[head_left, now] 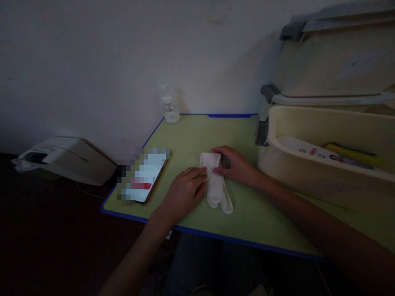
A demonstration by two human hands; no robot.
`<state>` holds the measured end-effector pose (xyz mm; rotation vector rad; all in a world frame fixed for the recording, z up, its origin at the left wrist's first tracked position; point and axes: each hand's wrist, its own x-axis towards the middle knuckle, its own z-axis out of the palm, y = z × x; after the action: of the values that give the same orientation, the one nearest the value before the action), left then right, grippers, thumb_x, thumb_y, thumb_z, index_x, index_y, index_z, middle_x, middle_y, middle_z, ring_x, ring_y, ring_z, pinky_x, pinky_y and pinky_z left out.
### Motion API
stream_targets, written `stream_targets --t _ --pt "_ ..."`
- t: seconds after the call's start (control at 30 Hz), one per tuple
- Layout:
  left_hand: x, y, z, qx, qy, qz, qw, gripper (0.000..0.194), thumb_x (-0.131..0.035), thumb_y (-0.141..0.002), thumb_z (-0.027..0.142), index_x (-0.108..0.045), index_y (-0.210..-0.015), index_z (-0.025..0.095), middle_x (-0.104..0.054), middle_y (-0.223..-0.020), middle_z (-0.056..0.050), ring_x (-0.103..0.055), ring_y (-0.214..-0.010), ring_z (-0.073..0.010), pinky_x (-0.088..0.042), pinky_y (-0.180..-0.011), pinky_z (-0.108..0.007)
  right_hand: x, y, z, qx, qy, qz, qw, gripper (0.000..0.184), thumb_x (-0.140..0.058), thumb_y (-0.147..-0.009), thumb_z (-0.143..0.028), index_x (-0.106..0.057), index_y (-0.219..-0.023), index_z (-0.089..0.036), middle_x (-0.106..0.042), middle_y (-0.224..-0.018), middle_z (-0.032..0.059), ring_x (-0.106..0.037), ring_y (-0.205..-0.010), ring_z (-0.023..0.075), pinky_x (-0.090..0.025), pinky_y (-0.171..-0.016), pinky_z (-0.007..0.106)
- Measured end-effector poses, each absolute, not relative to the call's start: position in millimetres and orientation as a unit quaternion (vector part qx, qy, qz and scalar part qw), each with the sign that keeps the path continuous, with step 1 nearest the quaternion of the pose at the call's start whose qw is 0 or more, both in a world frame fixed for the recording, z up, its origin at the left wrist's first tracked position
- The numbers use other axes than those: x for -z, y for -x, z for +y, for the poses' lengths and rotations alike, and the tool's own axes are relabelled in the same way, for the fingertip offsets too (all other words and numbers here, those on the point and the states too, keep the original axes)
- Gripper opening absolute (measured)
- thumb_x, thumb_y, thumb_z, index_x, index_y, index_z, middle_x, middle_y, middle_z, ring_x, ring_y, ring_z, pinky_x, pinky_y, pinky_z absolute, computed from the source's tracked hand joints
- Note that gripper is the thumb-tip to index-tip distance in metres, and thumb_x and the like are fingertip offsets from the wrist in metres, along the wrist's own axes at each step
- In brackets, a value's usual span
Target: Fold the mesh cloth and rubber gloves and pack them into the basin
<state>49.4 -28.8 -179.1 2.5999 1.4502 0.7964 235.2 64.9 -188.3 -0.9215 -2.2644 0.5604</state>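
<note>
A pair of white socks lies folded on the green table, toes pointing toward me. My left hand rests on the table at the socks' left side, fingertips pressed onto the upper fold. My right hand covers the upper right part of the socks, fingers curved over the folded end. Both hands touch the same sock bundle in dim light.
A phone with a lit screen lies at the table's left edge. A small pump bottle stands at the far corner by the wall. A large cream storage box holding items fills the right side. A pale appliance sits on the floor at left.
</note>
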Motion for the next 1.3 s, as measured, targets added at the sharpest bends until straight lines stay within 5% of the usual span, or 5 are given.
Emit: stream_targets --t 0.27,0.47,0.67,1.07,1.3 --pt "165 -41 -9 -0.427 -0.704 0.547 0.153 0.030 -0.059 -0.073 0.014 -0.054 -0.103 0.016 -0.061 -0.108 -0.010 -0.058 -0.100 -0.0202 -0.050 -0.083 -0.038 188 -232 63 -0.265 0.310 -0.841 0.356 0.048 -0.068 -0.067 -0.011 -0.050 -0.112 -0.017 -0.051 -0.107 0.0086 -0.053 -0.100 0.0207 -0.046 -0.085 0.038" --pt "165 -36 25 -0.375 -0.626 0.555 0.399 0.061 -0.068 -0.061 0.010 -0.040 -0.116 0.015 -0.061 -0.096 -0.008 -0.060 -0.080 -0.0162 -0.049 -0.073 -0.033 183 -232 60 -0.262 0.310 -0.838 0.366 0.049 -0.068 -0.065 -0.010 -0.050 -0.110 -0.017 -0.050 -0.107 0.0090 -0.053 -0.100 0.0220 -0.048 -0.080 0.038" --pt "174 -40 25 -0.371 -0.634 0.521 0.434 0.064 -0.067 -0.059 0.006 -0.040 -0.117 0.016 -0.060 -0.078 0.001 -0.059 -0.071 -0.0135 -0.046 -0.067 -0.027 182 -232 56 -0.274 0.307 -0.827 0.383 0.053 -0.067 -0.065 -0.008 -0.049 -0.113 -0.021 -0.050 -0.108 0.0077 -0.056 -0.092 0.0188 -0.051 -0.074 0.034" --pt "174 -44 26 -0.351 -0.633 0.555 0.410 0.025 -0.066 -0.056 0.009 -0.061 -0.080 0.011 -0.065 -0.077 -0.003 -0.059 -0.071 -0.0152 -0.047 -0.071 -0.030 182 -235 52 -0.365 0.321 -0.802 0.346 0.072 -0.067 -0.064 -0.012 -0.034 -0.127 -0.021 -0.057 -0.082 0.0003 -0.057 -0.070 0.0149 -0.047 -0.061 0.027" --pt "170 -44 21 -0.367 -0.642 0.531 0.413 0.016 -0.064 -0.056 0.007 -0.062 -0.070 0.014 -0.063 -0.067 0.002 -0.057 -0.064 -0.0107 -0.045 -0.064 -0.024 181 -236 50 -0.267 0.314 -0.840 0.353 0.037 -0.061 -0.068 -0.011 -0.048 -0.102 -0.020 -0.056 -0.076 -0.0014 -0.053 -0.064 0.0121 -0.042 -0.060 0.024"
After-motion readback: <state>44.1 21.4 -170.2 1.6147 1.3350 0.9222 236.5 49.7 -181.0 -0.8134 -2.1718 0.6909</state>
